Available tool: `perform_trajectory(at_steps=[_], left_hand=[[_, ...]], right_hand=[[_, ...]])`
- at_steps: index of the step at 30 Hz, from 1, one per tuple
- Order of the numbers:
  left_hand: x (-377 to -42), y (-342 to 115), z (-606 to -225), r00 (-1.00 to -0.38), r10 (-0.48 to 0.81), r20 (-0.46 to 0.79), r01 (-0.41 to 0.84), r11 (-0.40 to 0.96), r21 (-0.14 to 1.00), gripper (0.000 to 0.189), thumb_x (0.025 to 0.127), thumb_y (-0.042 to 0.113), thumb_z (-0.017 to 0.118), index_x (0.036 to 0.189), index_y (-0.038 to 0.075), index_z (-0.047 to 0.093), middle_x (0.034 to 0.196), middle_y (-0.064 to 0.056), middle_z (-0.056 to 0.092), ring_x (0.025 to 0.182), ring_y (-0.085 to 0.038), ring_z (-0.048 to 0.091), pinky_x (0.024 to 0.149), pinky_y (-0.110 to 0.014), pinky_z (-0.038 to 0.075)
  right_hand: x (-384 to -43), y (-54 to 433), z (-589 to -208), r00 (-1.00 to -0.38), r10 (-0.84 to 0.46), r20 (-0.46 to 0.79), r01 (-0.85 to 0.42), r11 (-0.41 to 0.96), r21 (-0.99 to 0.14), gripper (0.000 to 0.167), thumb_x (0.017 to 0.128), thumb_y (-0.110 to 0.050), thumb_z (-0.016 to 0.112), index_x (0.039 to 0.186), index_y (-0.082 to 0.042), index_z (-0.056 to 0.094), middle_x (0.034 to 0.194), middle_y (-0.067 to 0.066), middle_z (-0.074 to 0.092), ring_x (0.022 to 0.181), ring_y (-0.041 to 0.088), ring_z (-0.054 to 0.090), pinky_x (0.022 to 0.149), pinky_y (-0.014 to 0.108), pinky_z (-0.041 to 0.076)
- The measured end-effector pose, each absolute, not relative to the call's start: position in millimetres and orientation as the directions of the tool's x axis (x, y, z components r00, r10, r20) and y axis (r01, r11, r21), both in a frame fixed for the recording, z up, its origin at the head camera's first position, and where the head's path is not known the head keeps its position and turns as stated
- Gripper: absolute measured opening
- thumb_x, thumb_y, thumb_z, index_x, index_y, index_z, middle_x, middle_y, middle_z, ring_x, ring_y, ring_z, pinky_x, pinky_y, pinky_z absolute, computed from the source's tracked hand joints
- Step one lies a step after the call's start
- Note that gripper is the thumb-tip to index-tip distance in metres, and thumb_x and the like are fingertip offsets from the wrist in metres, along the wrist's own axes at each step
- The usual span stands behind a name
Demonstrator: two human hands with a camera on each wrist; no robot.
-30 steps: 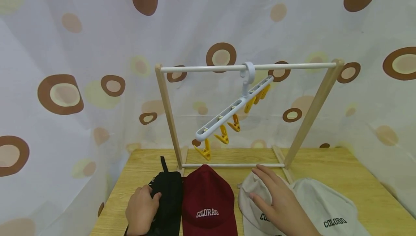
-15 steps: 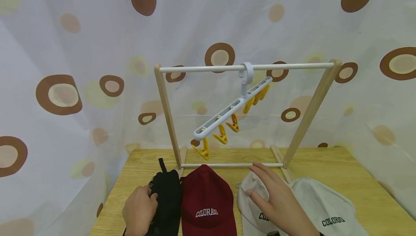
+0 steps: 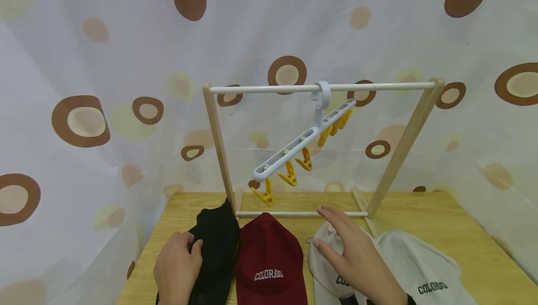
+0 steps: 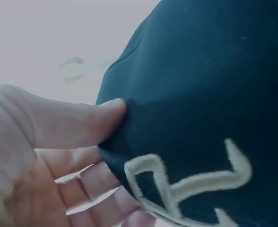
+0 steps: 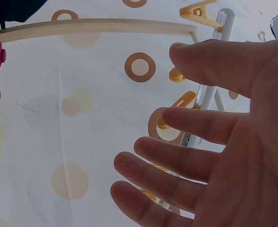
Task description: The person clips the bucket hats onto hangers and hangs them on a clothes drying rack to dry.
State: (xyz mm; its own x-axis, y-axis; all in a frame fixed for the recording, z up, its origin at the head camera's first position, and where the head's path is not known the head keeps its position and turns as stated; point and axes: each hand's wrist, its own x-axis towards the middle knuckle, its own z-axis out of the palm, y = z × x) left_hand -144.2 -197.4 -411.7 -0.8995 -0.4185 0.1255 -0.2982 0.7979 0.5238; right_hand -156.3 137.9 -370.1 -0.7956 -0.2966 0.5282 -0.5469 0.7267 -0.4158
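Note:
My left hand [image 3: 178, 265] grips the near-left side of a black cap [image 3: 218, 249]. In the left wrist view, the thumb [image 4: 94, 123] lies on the outer cloth, which carries raised white lettering [image 4: 205, 182], and the fingers pass behind the cap's edge. A dark red cap [image 3: 269, 249] lies just right of it, lettered COLORADO. Over a beige cap [image 3: 317, 267] hovers my right hand [image 3: 357, 258], its fingers spread and holding nothing, as the right wrist view also shows. A pale grey cap [image 3: 424, 253] lies furthest right.
Behind the caps stands a wooden rack with a white top bar [image 3: 269, 89]. From it hangs a white hanger [image 3: 290, 153], slanting toward me, with several yellow clips [image 3: 289, 174]. The wooden table [image 3: 420, 211] ends at a patterned curtain [image 3: 126, 62].
The black cap has turned and lifted in my left hand, its far end now higher and beside the rack's left post. My right hand has shifted slightly left.

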Motion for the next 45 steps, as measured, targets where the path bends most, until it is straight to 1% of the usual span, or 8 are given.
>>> perform_trajectory(at_steps=[8, 13, 18, 25, 32, 35, 41, 45], left_hand=[[-136.0, -188.9, -402.9, -0.829, -0.465, 0.31, -0.242, 0.798, 0.551, 0.017, 0.089, 0.021, 0.071, 0.093, 0.004, 0.069, 0.081, -0.007, 0.056, 0.066, -0.018, 0.049, 0.064, -0.035, 0.038], [-133.2, -185.1, -400.4, -0.797, -0.475, 0.374, -0.221, 0.805, 0.55, 0.017, 0.088, 0.02, 0.073, 0.093, 0.004, 0.069, 0.082, -0.007, 0.058, 0.066, -0.017, 0.049, 0.065, -0.035, 0.039], [-135.4, -182.8, -400.6, -0.808, -0.455, 0.375, -0.203, 0.812, 0.547, 0.015, 0.087, 0.019, 0.074, 0.09, 0.005, 0.07, 0.079, -0.006, 0.057, 0.064, -0.016, 0.047, 0.062, -0.032, 0.036], [-137.6, -177.2, -400.9, -0.825, -0.435, 0.362, -0.198, 0.821, 0.536, 0.012, 0.086, 0.019, 0.075, 0.086, 0.008, 0.071, 0.075, -0.003, 0.054, 0.062, -0.014, 0.044, 0.059, -0.03, 0.033], [-135.4, -172.4, -398.3, -0.808, -0.432, 0.402, -0.171, 0.824, 0.541, 0.012, 0.082, 0.018, 0.078, 0.083, 0.007, 0.073, 0.071, -0.002, 0.053, 0.057, -0.012, 0.044, 0.055, -0.027, 0.032], [-134.9, -169.4, -397.6, -0.797, -0.426, 0.428, -0.157, 0.831, 0.534, 0.012, 0.081, 0.018, 0.079, 0.082, 0.007, 0.073, 0.07, -0.002, 0.054, 0.057, -0.011, 0.044, 0.054, -0.026, 0.032], [-134.3, -165.8, -395.3, -0.784, -0.419, 0.459, -0.145, 0.842, 0.52, 0.014, 0.081, 0.018, 0.08, 0.082, 0.006, 0.074, 0.069, -0.002, 0.054, 0.056, -0.012, 0.045, 0.054, -0.026, 0.032], [-133.0, -164.2, -393.8, -0.783, -0.421, 0.458, -0.144, 0.839, 0.525, 0.014, 0.08, 0.018, 0.08, 0.082, 0.005, 0.074, 0.068, -0.002, 0.054, 0.056, -0.012, 0.045, 0.053, -0.025, 0.032]], right_hand=[[-158.7, 129.1, -362.8, -0.783, -0.314, 0.536, -0.566, 0.717, -0.407, 0.059, 0.084, -0.022, 0.078, 0.138, -0.013, 0.055, 0.138, 0.007, 0.06, 0.124, 0.028, 0.061, 0.092, 0.05, 0.053], [-159.9, 123.2, -356.7, -0.768, -0.322, 0.554, -0.586, 0.703, -0.404, 0.06, 0.085, -0.021, 0.077, 0.139, -0.013, 0.054, 0.139, 0.007, 0.06, 0.125, 0.028, 0.06, 0.092, 0.049, 0.053], [-163.0, 119.8, -352.7, -0.729, -0.333, 0.598, -0.627, 0.675, -0.389, 0.06, 0.084, -0.018, 0.078, 0.139, -0.01, 0.054, 0.138, 0.008, 0.061, 0.123, 0.028, 0.061, 0.091, 0.048, 0.054], [-163.4, 110.8, -352.3, -0.725, -0.331, 0.604, -0.638, 0.653, -0.408, 0.059, 0.084, -0.02, 0.078, 0.137, -0.009, 0.055, 0.135, 0.01, 0.062, 0.11, 0.023, 0.066, 0.078, 0.036, 0.057], [-163.2, 103.7, -347.9, -0.733, -0.338, 0.591, -0.634, 0.655, -0.412, 0.059, 0.085, -0.022, 0.077, 0.138, -0.009, 0.055, 0.137, 0.009, 0.062, 0.119, 0.026, 0.064, 0.09, 0.047, 0.055], [-163.3, 101.0, -345.6, -0.733, -0.335, 0.591, -0.632, 0.656, -0.412, 0.059, 0.085, -0.023, 0.077, 0.138, -0.011, 0.055, 0.136, 0.008, 0.063, 0.115, 0.025, 0.065, 0.088, 0.045, 0.056], [-162.3, 92.6, -339.3, -0.732, -0.34, 0.59, -0.646, 0.622, -0.443, 0.058, 0.086, -0.022, 0.077, 0.138, -0.012, 0.054, 0.135, 0.006, 0.062, 0.109, 0.021, 0.067, 0.08, 0.036, 0.057], [-161.1, 87.7, -334.9, -0.741, -0.346, 0.576, -0.643, 0.614, -0.458, 0.058, 0.086, -0.023, 0.077, 0.138, -0.014, 0.054, 0.136, 0.005, 0.062, 0.109, 0.02, 0.067, 0.081, 0.037, 0.058]])
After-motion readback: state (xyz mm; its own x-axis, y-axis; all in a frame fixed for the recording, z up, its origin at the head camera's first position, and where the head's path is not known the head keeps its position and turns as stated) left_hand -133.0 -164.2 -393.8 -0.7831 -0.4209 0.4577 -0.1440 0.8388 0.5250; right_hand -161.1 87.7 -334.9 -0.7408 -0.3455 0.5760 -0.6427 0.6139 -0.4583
